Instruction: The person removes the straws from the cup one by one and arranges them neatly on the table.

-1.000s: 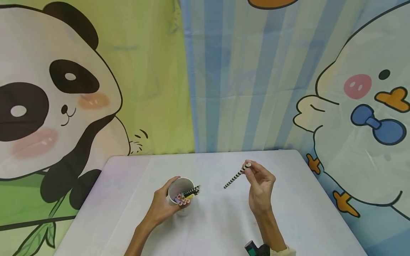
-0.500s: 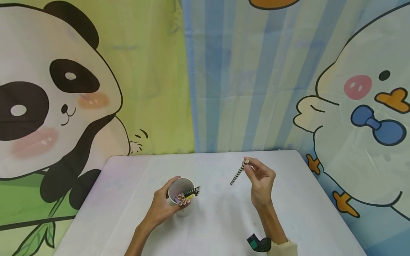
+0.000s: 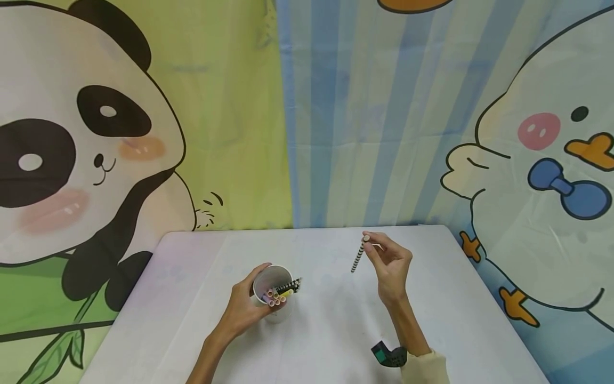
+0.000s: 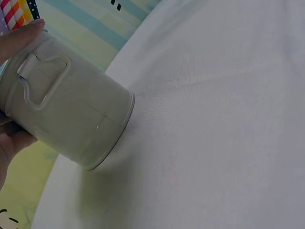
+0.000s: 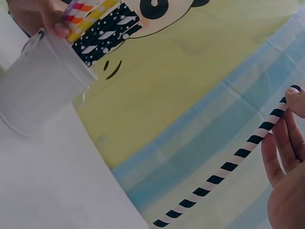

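My left hand [image 3: 243,310] grips a small white metal pail [image 4: 86,112] near its rim, and the pail leans over. Whether its base touches the table I cannot tell. Inside it several paper straws [image 5: 100,33] stick out: dark ones with stars and dots, a yellow one, and striped ones in orange, pink and purple. A finger of the left hand lies against the straws. To the right, my right hand [image 3: 394,271] pinches one end of a black-and-white striped paper straw [image 5: 229,166] between thumb and fingers. That straw hangs slanted above the table, apart from the pail.
A white table [image 3: 326,341] lies beneath both hands. Behind it hangs a printed curtain [image 3: 336,117] with a panda on the left and a white bird on the right. A black device [image 3: 389,355] is worn at my right wrist.
My right hand has risen slightly, and the striped straw has swung toward upright, its lower end moving right and up. The left hand and pail have hardly moved.
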### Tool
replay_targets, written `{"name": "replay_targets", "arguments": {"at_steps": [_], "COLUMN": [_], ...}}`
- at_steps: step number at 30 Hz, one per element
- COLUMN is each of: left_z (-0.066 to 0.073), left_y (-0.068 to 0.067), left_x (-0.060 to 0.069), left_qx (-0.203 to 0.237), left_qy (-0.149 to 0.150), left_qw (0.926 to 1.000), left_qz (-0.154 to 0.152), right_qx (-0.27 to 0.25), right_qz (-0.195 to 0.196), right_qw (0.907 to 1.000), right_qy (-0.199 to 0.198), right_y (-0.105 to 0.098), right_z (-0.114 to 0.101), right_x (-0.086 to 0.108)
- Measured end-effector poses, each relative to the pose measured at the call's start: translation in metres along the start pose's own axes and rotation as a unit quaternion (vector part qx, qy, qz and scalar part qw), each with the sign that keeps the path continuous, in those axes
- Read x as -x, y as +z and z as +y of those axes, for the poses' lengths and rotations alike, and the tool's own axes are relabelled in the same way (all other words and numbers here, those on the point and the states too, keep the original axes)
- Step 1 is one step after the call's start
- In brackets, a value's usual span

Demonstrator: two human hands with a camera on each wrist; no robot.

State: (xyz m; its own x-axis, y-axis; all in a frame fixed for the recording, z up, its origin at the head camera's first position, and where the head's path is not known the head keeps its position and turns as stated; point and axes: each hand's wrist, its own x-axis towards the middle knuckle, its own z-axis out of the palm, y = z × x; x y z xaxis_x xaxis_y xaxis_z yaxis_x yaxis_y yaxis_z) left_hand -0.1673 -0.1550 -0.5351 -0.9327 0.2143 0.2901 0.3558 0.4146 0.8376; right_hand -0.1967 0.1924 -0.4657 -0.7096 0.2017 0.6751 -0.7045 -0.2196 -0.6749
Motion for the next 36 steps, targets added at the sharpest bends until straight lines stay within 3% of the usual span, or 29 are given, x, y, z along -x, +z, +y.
{"name": "replay_targets", "arguments": {"at_steps": [5, 11, 19, 30, 33, 36], "left_z": [-0.001, -0.003, -0.005, -0.005, -0.004, -0.004], "left_y": [0.0, 0.001, 0.0, 0.0, 0.001, 0.001], "left_x": [0.0, 0.0, 0.001, 0.001, 0.001, 0.001], "left_qx": [0.003, 0.007, 0.013, 0.005, 0.004, 0.003], "left_qy": [-0.005, -0.001, -0.006, -0.009, -0.012, -0.015], "left_qw": [1.0, 1.0, 0.9999, 0.9999, 0.9999, 0.9998], "left_qz": [0.001, 0.003, 0.003, 0.008, 0.008, 0.009], "right_qx": [0.051, 0.088, 0.172, 0.275, 0.311, 0.357], "right_qz": [-0.006, -0.039, -0.065, -0.133, -0.151, -0.172], "right_qw": [0.9987, 0.9953, 0.9829, 0.9521, 0.9377, 0.9171], "right_qy": [0.001, -0.006, 0.001, -0.016, -0.028, -0.043], "right_y": [-0.003, -0.008, -0.011, -0.011, -0.011, -0.01], "right_z": [0.006, 0.013, 0.019, 0.039, 0.044, 0.047], "right_x": [-0.003, -0.006, -0.008, -0.007, -0.006, -0.006]}}
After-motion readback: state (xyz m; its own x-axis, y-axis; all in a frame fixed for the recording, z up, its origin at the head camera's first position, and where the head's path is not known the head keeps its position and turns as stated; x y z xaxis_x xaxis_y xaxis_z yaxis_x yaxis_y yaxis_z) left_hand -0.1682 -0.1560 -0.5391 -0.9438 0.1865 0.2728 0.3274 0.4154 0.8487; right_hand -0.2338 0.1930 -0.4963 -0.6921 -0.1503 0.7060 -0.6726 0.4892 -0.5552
